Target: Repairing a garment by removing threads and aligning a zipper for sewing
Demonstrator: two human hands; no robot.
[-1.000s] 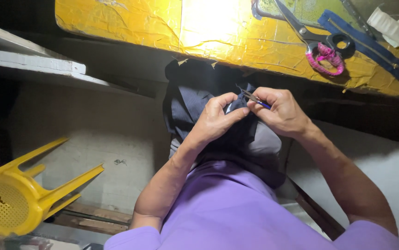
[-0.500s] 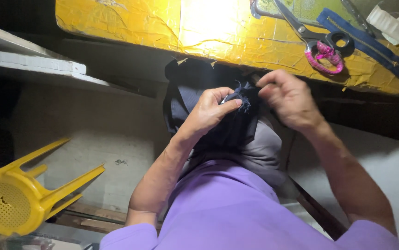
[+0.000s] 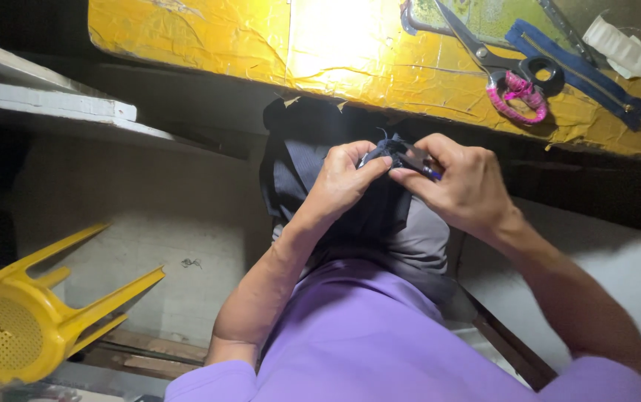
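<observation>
Dark navy woven cloth point(image 3: 380, 201), bunched below the yellow taped tabletop point(image 3: 276, 45), is pinched by the left hand point(image 3: 343, 182) while a small metal snipping tool point(image 3: 418, 161) is gripped by the right hand point(image 3: 465, 186), with pink-handled scissors point(image 3: 510, 78) at one o'clock.

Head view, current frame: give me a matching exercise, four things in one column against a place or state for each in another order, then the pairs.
Things:
1. scissors
2. plastic stool
3. dark fabric
4. blue zipper

Places or states:
A. tipped on its side on the floor, lower left
B. pinched between the left hand and right hand
C. flat on the yellow table, handle wrapped in pink
D. stretched out near the table's right end

Pairs: 1-C, 2-A, 3-B, 4-D
</observation>
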